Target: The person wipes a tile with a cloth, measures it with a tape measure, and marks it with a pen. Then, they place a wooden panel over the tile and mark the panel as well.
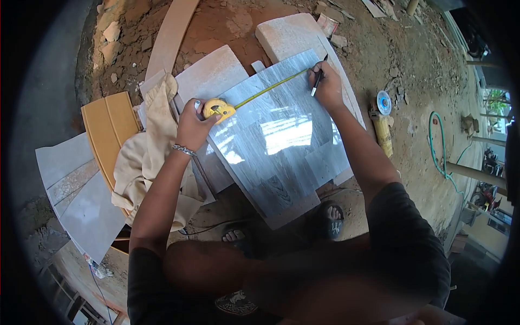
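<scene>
My left hand [196, 123] is closed around a yellow tape measure [219, 110] at the left edge of a glossy grey wood-patterned tile [249, 146]. The yellow blade [271, 86] is drawn out across the tile's far part to my right hand [326, 86], near the far right corner. In the right hand's fingers is a black marker [317, 84] with a pale end pointing toward me. The blade's end is at those same fingers, partly hidden by them. Bright light reflects off the middle of the tile, which lies on other slabs.
Pale blocks [290, 35] lie beyond the tile. An angle grinder [383, 122] with a blue-centred disc lies on the dirt at right, near a green hose [433, 141]. At left are a beige cloth [143, 157], a tan box [108, 122] and tile pieces [81, 200].
</scene>
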The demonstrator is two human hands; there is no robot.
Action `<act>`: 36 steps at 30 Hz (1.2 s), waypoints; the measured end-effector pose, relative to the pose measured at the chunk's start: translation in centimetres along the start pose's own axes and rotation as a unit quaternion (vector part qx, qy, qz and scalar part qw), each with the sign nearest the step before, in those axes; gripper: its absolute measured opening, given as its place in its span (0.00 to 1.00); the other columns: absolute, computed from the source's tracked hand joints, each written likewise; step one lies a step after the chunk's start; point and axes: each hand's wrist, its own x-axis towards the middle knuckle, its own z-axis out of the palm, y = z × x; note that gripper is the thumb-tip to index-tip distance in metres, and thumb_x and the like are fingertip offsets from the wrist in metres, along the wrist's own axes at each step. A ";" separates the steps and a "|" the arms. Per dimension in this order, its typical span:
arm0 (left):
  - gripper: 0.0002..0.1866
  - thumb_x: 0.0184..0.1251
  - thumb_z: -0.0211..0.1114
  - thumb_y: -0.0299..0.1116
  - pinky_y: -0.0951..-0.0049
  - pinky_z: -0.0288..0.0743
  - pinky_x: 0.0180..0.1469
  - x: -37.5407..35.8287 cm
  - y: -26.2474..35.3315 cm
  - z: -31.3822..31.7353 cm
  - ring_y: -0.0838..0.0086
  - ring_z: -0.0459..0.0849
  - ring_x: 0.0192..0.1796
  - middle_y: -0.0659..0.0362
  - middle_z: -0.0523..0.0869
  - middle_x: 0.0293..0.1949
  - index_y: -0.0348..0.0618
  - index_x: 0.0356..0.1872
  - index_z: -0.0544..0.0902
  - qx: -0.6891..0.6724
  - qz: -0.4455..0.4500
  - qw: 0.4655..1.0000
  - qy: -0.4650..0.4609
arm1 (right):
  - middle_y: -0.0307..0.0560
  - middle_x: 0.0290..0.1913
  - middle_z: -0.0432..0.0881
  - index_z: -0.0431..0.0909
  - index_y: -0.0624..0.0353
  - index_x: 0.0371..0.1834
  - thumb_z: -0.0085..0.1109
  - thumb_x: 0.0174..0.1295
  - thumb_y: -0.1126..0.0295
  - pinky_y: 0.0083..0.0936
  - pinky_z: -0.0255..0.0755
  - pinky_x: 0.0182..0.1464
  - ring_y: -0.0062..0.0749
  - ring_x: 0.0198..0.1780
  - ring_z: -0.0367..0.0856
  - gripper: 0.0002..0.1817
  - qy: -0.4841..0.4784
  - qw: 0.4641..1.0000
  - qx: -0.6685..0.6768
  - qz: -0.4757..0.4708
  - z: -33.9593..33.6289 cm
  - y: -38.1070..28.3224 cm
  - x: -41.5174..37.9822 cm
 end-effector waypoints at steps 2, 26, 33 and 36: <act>0.23 0.53 0.80 0.31 0.65 0.77 0.48 0.5 0.8 1.1 0.62 0.82 0.41 0.48 0.81 0.40 0.35 0.45 0.77 -0.098 0.018 0.994 0.035 | 0.46 0.30 0.80 0.72 0.60 0.37 0.63 0.60 0.80 0.28 0.74 0.36 0.28 0.31 0.79 0.09 0.049 0.998 -0.027 -0.008 -0.1 1.3 1.2; 0.19 0.58 0.73 0.19 0.86 0.67 0.32 -0.9 0.8 -1.4 0.90 0.70 0.32 0.65 0.80 0.37 0.37 0.49 0.77 -0.249 -0.036 0.968 -0.004 | 0.47 0.33 0.84 0.86 0.55 0.43 0.70 0.57 0.75 0.32 0.75 0.44 0.38 0.38 0.81 0.10 0.153 0.974 -0.159 -0.043 0.0 5.6 3.4; 0.19 0.56 0.75 0.21 0.85 0.68 0.33 0.3 0.7 -1.5 0.89 0.72 0.32 0.65 0.80 0.36 0.38 0.47 0.77 -0.174 -0.008 0.985 0.013 | 0.47 0.30 0.80 0.84 0.55 0.37 0.64 0.53 0.78 0.37 0.69 0.46 0.45 0.39 0.75 0.08 0.101 0.966 -0.207 -0.115 -0.2 5.1 3.4; 0.19 0.57 0.75 0.21 0.84 0.70 0.34 0.0 1.0 -2.0 0.88 0.75 0.33 0.64 0.80 0.37 0.38 0.47 0.77 -0.164 -0.001 0.986 0.014 | 0.48 0.31 0.79 0.83 0.55 0.36 0.65 0.53 0.76 0.38 0.68 0.47 0.47 0.41 0.74 0.07 0.106 0.963 -0.224 -0.102 -0.1 5.0 3.3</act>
